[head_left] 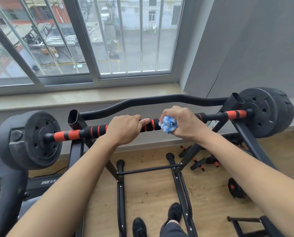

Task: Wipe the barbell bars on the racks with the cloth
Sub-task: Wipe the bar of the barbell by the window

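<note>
Both forearms reach forward over the rack (pixel 240 134). The left hand (pixel 125 129) grips the barbell bar (pixel 98 130) mid-length; the right hand (pixel 182 122) clutches the bunched cloth (pixel 167 124) against it. Bare striped padding runs toward both plates.

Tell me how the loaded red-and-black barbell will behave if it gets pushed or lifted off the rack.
The barbell probably is heavy: thick black plates sit on both ends. Being round, it could roll along the rack if pushed. Its foam-looking sleeve likely gives grip, so the left hand shouldn't slip.
</note>
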Demonstrator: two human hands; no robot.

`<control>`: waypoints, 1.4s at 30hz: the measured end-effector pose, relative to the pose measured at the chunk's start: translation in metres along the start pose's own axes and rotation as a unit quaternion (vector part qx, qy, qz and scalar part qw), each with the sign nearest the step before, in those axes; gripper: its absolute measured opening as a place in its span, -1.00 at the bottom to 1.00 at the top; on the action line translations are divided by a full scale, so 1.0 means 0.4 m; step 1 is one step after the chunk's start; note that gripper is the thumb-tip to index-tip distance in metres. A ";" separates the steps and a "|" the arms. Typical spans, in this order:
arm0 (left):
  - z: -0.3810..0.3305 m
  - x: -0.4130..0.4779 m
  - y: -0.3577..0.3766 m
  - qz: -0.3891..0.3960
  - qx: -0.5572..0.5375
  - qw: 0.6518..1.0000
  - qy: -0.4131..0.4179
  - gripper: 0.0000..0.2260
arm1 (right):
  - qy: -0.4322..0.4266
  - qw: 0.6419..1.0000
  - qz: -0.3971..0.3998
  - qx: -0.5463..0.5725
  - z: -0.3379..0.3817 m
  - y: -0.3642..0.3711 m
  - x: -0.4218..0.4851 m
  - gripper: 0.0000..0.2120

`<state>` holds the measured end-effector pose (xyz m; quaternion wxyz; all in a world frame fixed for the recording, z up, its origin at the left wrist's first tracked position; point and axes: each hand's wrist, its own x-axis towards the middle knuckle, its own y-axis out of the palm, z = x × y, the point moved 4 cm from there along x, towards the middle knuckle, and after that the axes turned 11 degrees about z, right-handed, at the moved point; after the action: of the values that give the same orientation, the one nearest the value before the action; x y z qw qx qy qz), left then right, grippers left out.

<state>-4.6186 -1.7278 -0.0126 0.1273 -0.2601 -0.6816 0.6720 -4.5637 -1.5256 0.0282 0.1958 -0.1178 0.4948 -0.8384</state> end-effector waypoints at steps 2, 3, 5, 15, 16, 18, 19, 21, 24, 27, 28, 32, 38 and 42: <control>0.012 0.024 -0.012 0.105 -0.079 0.991 -0.003 -0.52 | 0.000 1.000 0.012 -0.002 -0.002 0.004 -0.006 -0.75; 0.017 0.033 -0.017 0.142 -0.127 0.982 -0.008 -0.49 | 0.005 1.000 0.001 0.008 -0.001 -0.001 -0.008 -0.75; 0.017 0.034 -0.023 0.156 -0.157 0.975 -0.012 -0.49 | 0.028 0.997 -0.049 0.058 -0.008 -0.019 -0.004 -0.77; -0.032 -0.026 0.022 -0.091 0.042 0.995 0.016 -0.48 | 0.019 0.997 -0.077 0.004 0.005 0.007 -0.002 -0.78; -0.027 -0.018 0.015 -0.072 0.026 0.997 0.012 -0.49 | 0.014 0.998 -0.069 0.001 0.005 0.007 -0.001 -0.78; -0.016 0.003 0.005 -0.023 -0.010 1.000 0.011 -0.49 | 0.007 0.998 -0.057 -0.001 0.003 0.006 0.004 -0.77; -0.012 0.014 0.001 0.006 -0.032 0.999 0.013 -0.47 | 0.004 0.999 -0.053 -0.001 0.001 0.003 0.008 -0.77; -0.005 0.030 -0.005 0.067 -0.077 0.995 0.017 -0.44 | 0.000 0.999 -0.043 0.003 0.003 -0.005 0.015 -0.77; 0.005 0.040 -0.007 0.107 -0.103 0.989 0.019 -0.43 | -0.007 1.000 -0.026 0.003 0.004 -0.015 0.021 -0.78; 0.006 0.044 -0.011 0.121 -0.119 0.985 0.015 -0.41 | -0.012 1.000 -0.003 0.005 0.004 -0.010 0.010 -0.76; 0.005 0.042 -0.011 0.123 -0.119 0.985 0.012 -0.42 | -0.009 1.000 0.000 0.011 0.003 -0.007 0.004 -0.76; -0.010 0.013 -0.011 0.036 -0.102 0.994 0.004 -0.55 | 0.057 0.991 -0.080 0.091 -0.038 -0.043 -0.021 -0.77; -0.082 -0.020 0.026 -0.146 -0.013 0.988 0.057 -0.62 | 0.096 0.987 -0.057 0.112 -0.077 -0.093 -0.018 -0.85; -0.091 -0.017 0.043 -0.193 0.048 0.978 0.056 -0.60 | 0.076 0.993 -0.021 0.089 -0.067 -0.063 0.006 -0.78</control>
<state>-4.5909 -1.7010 -0.0260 0.3049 -0.1539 -0.6777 0.6513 -4.5816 -1.4948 0.0374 0.1491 -0.0461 0.4295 -0.8895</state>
